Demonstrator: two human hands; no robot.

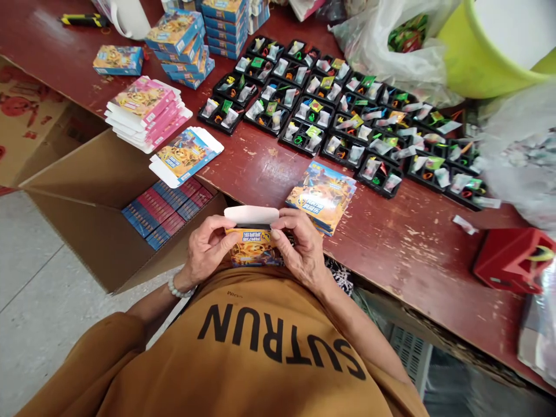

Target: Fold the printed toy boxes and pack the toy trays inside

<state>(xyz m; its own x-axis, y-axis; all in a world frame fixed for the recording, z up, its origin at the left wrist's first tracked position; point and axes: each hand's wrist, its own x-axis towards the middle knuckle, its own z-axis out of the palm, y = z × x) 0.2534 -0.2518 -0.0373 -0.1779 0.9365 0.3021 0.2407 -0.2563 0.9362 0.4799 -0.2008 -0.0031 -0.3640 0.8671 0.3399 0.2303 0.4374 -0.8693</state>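
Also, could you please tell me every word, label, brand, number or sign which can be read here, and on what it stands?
"SUTRUN", upside down in this view: on the brown shirt.
Too small to read: the lettering above it, on the same shirt.
Too small or blurred: the print on the held cardboard box, stacked blue boxes, pink boxes and packed boxes.
No number is readable.
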